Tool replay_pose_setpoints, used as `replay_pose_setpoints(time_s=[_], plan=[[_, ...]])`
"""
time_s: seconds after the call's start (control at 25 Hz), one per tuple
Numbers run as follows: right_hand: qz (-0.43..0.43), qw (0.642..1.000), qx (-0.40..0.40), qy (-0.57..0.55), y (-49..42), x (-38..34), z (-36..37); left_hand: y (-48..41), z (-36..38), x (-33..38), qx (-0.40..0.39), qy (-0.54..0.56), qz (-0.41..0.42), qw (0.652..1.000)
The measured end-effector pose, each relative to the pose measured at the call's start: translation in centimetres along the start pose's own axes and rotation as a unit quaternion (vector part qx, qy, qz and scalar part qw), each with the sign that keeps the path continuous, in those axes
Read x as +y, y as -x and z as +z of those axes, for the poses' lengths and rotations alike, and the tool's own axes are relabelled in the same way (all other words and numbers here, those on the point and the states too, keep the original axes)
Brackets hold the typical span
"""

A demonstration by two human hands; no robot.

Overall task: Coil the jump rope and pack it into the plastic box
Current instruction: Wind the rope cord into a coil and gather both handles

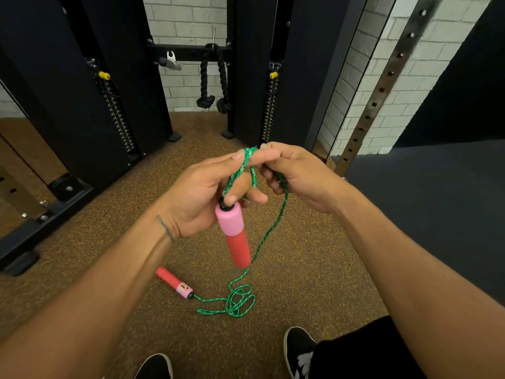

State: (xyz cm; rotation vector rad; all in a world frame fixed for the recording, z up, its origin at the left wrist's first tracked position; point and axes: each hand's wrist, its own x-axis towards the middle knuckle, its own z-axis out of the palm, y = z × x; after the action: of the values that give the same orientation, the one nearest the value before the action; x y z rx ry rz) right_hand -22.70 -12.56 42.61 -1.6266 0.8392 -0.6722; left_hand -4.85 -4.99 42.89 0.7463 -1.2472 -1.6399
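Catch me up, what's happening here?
A person is coiling a green jump rope. The left hand holds one handle with rope looped over its fingers; the right hand pinches the loop's top. The rest trails down to a loose tangle on the floor, ending at the other handle. No plastic box in view.

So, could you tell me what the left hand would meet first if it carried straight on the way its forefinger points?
Most likely the right hand, pinching the green rope just ahead; depth is unclear.
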Motion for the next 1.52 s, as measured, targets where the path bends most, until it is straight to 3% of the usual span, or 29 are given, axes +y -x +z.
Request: replay_pose_setpoints(time_s=[0.28, 0.52, 0.64, 0.8, 0.92, 1.04, 1.2, 1.28, 1.36, 1.52], plan=[[0.024, 0.999, -0.035, -0.010, 0.2, 0.2, 0.4, 0.2, -0.3, 0.0, -0.035, 0.011, 0.001, 0.999], [0.079, 0.992, -0.092, 0.043, 0.6, 0.7, 1.1, 0.0, -0.7, 0.2, 0.009, -0.004, 0.034, 0.999], [0.049, 0.976, -0.115, 0.180, 0.9, 0.3, 1.6, -0.2, -1.5, 0.4, 0.090, 0.007, 0.056, 0.994], [-0.059, 0.908, -0.130, 0.394, 1.7, -1.3, 2.8, -0.5, -2.5, -0.3, 0.169, -0.070, 0.040, 0.982], [-0.112, 0.947, -0.093, 0.285, 2.2, -2.4, 2.5, -0.2, -3.6, -0.7, 0.157, -0.158, -0.023, 0.975], [-0.125, 0.978, -0.114, 0.120, 2.4, -3.2, 1.7, 0.1, -3.1, -0.7, 0.122, -0.143, -0.031, 0.982], [-0.104, 0.981, -0.132, 0.095, 3.1, -3.7, 1.5, 0.4, -2.7, -0.2, 0.115, -0.137, -0.008, 0.984], [-0.113, 0.982, -0.128, 0.082, 3.0, -3.5, 1.4, 0.7, -2.6, 0.2, 0.073, -0.166, -0.010, 0.983], [-0.112, 0.988, -0.089, 0.053, 2.6, -3.2, 1.1, 0.9, -2.1, 0.0, 0.042, -0.144, -0.025, 0.988], [-0.090, 0.996, -0.018, -0.008, 2.1, -2.9, -0.2, 0.7, -1.6, -0.5, 0.058, -0.063, -0.017, 0.996]])
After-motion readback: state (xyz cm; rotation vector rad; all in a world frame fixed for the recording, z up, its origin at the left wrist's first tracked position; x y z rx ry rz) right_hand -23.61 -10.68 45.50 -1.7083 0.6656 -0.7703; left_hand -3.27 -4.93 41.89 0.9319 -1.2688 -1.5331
